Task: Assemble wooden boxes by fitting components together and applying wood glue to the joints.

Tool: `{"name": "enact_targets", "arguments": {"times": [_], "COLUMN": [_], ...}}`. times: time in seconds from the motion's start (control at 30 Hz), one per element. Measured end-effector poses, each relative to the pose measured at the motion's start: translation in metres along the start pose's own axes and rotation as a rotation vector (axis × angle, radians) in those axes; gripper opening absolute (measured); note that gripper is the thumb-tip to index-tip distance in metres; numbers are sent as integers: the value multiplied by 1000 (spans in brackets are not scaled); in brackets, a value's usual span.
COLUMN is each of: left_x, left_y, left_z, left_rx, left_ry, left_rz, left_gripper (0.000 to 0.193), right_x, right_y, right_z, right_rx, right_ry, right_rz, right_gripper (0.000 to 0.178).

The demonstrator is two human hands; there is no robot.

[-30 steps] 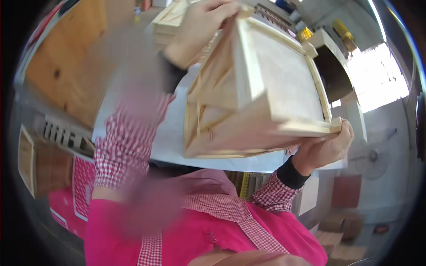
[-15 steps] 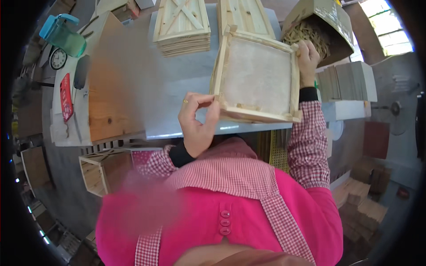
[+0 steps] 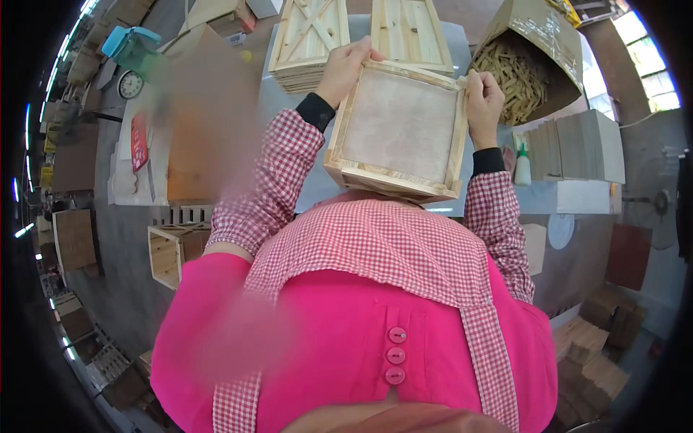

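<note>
A square wooden box (image 3: 401,126), pale with raised slats framing a whitish flat panel, lies tilted over the table close to my apron. My left hand (image 3: 345,72) grips its far left corner, the thumb and fingers closed around the wood. At the far right corner my right hand (image 3: 485,105) pinches the edge between thumb and curled fingers. The underside of the box is hidden. Beyond it stand a stack of wooden panels with crossed slats (image 3: 310,36) and another stack of panels (image 3: 413,36).
An open cardboard box (image 3: 538,43) of wood strips (image 3: 509,79) leans at the far right. Near it are a glue bottle (image 3: 522,167) and stacked grey boards (image 3: 577,148). Leftward are a turquoise-lidded jug (image 3: 133,49), a clock (image 3: 131,84) and a red packet (image 3: 138,141).
My left hand has gone from the box's near left corner to its far left corner. The box has shifted slightly left and toward me, with my right hand still on it.
</note>
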State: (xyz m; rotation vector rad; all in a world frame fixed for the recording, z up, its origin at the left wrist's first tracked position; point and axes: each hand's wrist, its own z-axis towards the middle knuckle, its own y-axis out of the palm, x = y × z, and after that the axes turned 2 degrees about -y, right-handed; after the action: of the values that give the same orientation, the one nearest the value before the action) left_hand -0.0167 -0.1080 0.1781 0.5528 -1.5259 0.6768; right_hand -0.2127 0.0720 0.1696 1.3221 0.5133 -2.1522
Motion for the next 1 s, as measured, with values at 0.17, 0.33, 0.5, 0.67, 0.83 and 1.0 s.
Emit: {"name": "enact_targets", "arguments": {"times": [0.17, 0.33, 0.5, 0.67, 0.83, 1.0], "left_x": [-7, -8, -12, -17, -16, 6], "left_y": [0, 0, 1, -1, 2, 10], "left_z": [8, 10, -12, -16, -18, -27], "left_rx": [-51, -66, -6, -56, 13, 7], "left_ry": [60, 22, 173, 95, 84, 40], "left_rz": [-144, -63, -95, -149, -193, -205], "left_gripper": [46, 47, 49, 50, 49, 49], "right_x": [1, -3, -13, -13, -6, -19], "right_y": [2, 0, 0, 2, 3, 1], "right_z": [-6, -14, -17, -23, -25, -36], "right_rx": [61, 134, 69, 88, 85, 193], "right_ry": [5, 25, -15, -49, 4, 64], "right_rz": [-26, -60, -162, -163, -90, -33], "right_gripper": [28, 28, 28, 28, 28, 24]}}
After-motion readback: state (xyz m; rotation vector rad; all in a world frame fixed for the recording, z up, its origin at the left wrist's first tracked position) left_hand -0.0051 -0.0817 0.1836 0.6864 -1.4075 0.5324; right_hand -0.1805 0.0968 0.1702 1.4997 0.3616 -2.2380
